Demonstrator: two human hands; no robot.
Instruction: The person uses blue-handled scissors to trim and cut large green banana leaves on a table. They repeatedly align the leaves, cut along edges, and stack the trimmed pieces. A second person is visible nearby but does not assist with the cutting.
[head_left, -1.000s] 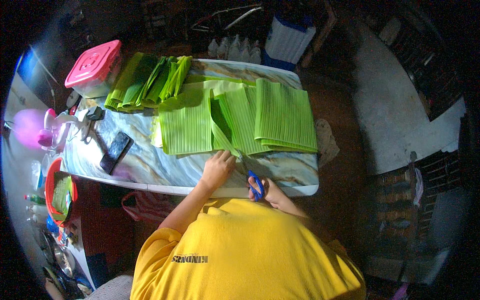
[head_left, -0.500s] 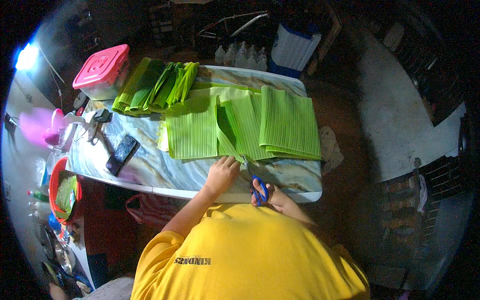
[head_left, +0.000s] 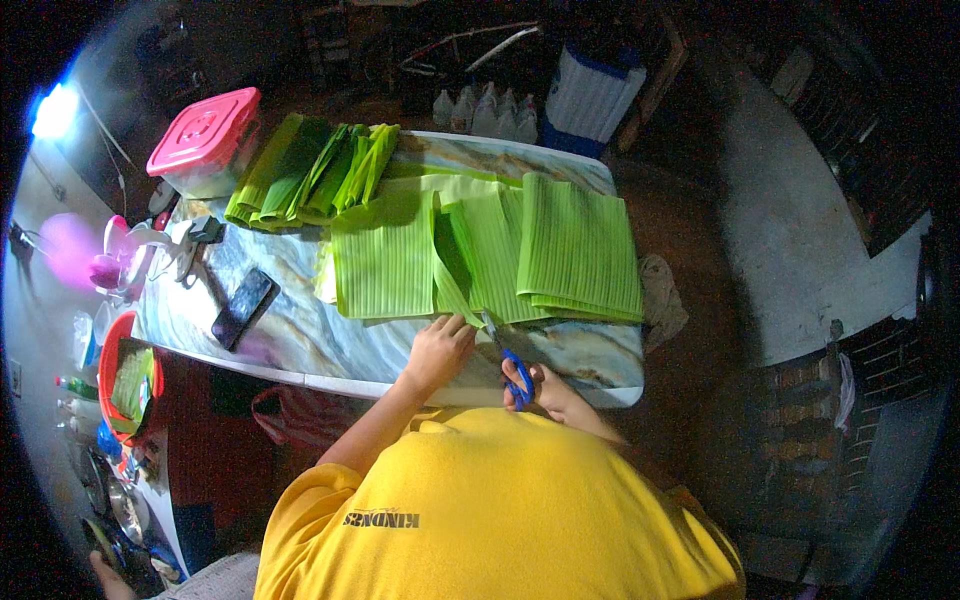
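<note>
Green banana leaves point(head_left: 490, 240) lie in overlapping pieces across the marbled table point(head_left: 400, 350). My left hand point(head_left: 443, 348) is at their near edge, fingers closed around the tip of a narrow, folded leaf part. In my right hand point(head_left: 543, 392) are scissors point(head_left: 516, 375) with blue handles, thumb and fingers at the loops. Their blades point away from me and touch the leaf edge just right of my left fingers. How far the blades are apart is hard to see.
Rolled leaves point(head_left: 310, 175) lie at the far left beside a pink-lidded container point(head_left: 205, 130). A dark phone point(head_left: 245, 308) rests on the table's left part. Beyond the left edge are a pink fan point(head_left: 105, 255) and an orange basin point(head_left: 108, 385). Clear bottles point(head_left: 488, 112) stand behind the table.
My left fingers have shifted slightly right along the leaf edge. The scissors' blades show more plainly at that edge. The leaves lie almost as before.
</note>
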